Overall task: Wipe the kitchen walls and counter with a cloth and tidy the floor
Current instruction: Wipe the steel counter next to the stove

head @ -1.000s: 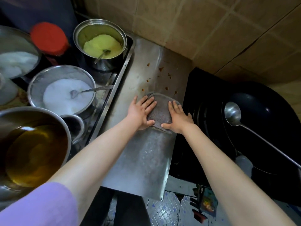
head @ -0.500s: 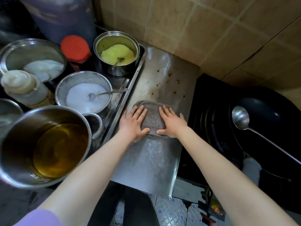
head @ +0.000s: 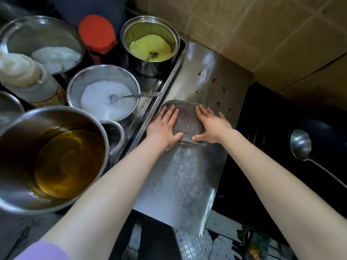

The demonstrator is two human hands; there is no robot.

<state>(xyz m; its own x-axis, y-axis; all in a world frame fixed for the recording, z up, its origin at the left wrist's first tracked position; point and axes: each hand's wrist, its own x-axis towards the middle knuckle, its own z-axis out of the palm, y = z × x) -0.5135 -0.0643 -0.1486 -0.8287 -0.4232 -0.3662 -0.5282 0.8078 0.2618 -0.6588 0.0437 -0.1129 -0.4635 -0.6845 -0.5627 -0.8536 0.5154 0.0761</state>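
- grey cloth (head: 187,122) lies flat on the steel surface (head: 180,177), its side edges hidden under both palms
- left hand (head: 165,128) and right hand (head: 212,126) press it, fingers straight and spread
- brown crumbs (head: 214,80) beyond
- ladle (head: 300,145) handle cut off at right

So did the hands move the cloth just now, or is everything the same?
Hardly at all. Both the left hand and right hand keep pressing flat on the grey cloth, which sits at about the same spot on the steel counter. Mostly the camera shifted. The brown crumbs beyond the cloth remain unwiped, and the pots haven't moved.
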